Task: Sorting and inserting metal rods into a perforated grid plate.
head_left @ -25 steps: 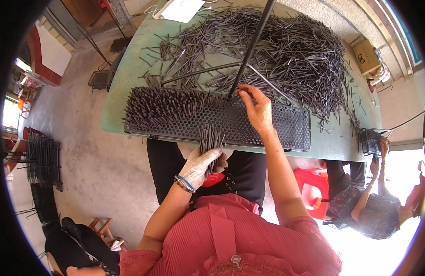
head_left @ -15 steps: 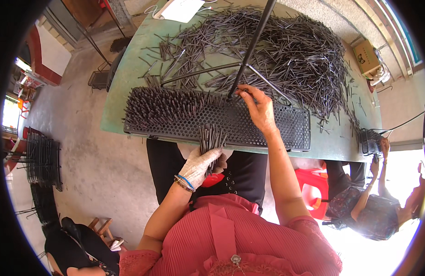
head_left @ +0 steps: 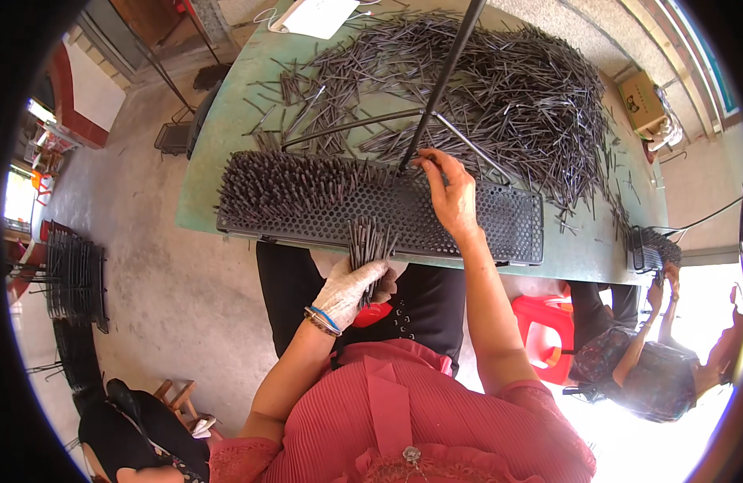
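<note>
A long black perforated rack [head_left: 512, 221] lies across the near edge of the green table. Thin dark rods [head_left: 287, 189] stand upright in the holes over its left part; the right part shows bare holes. My left hand [head_left: 351, 290], in a pale work glove, is closed round a bundle of the same rods [head_left: 368, 241] just in front of the rack. Bare, my right hand [head_left: 450, 189] hovers at the middle of the rack, beside the black frame post [head_left: 424, 133]. Its thumb and fingertips are pinched together, and what they hold is too small to make out.
A large heap of loose rods [head_left: 540, 105] covers the back of the green table [head_left: 206, 161]. A white box [head_left: 319, 18] sits at the far left. On the right a co-worker [head_left: 649, 366] handles another rack [head_left: 647, 245], near a red stool [head_left: 548, 338]. Stacked racks [head_left: 74, 278] stand at left.
My right hand has shifted very slightly, its pinched fingers still by the post. My left hand holds its bundle in the same place. The co-worker's hand has moved a little lower.
</note>
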The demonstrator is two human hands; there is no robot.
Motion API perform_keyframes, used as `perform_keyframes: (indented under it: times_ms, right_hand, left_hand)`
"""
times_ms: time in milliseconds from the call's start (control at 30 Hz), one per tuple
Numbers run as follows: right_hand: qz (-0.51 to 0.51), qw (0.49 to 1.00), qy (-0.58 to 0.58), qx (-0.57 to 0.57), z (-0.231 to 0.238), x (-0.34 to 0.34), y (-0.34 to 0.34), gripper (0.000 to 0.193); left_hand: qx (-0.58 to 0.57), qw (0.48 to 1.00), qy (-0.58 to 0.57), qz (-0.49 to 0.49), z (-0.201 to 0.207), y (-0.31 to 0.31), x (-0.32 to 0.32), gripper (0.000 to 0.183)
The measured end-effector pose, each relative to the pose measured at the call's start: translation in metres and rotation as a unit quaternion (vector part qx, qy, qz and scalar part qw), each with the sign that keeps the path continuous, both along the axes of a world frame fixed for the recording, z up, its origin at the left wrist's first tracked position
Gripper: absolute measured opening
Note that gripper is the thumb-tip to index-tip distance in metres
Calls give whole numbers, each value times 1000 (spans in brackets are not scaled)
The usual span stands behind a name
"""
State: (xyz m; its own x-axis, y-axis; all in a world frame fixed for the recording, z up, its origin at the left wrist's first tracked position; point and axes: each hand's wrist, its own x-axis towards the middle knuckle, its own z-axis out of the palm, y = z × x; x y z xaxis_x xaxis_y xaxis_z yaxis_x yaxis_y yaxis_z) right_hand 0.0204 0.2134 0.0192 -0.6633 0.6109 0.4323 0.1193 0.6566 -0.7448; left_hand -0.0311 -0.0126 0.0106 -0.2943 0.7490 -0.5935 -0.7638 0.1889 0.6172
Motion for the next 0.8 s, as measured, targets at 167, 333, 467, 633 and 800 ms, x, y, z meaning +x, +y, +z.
perform_keyframes:
  times_ms: [167,333,467,633,800]
  right_hand:
    - [-9,999,-11,43,-7,-1,-4,21]
    - [2,995,-23,98,-11,-1,-7,28]
    - [-13,992,-7,128,-16,-2,-14,30]
    - [-29,986,4,164,-13,-7,-20,23]
    - [12,978,-15,207,-2,-10,-19,21]
  left_hand:
    - [-4,1000,3,-3,0,0,1,21]
    - [-4,1000,3,2,0,0,1,21]
    - [-5,1000,1,2,0,1,1,21]
    - [-13,1000,6,2,-1,2,2,21]
    - [-2,1000,4,6,-2,1,2,20]
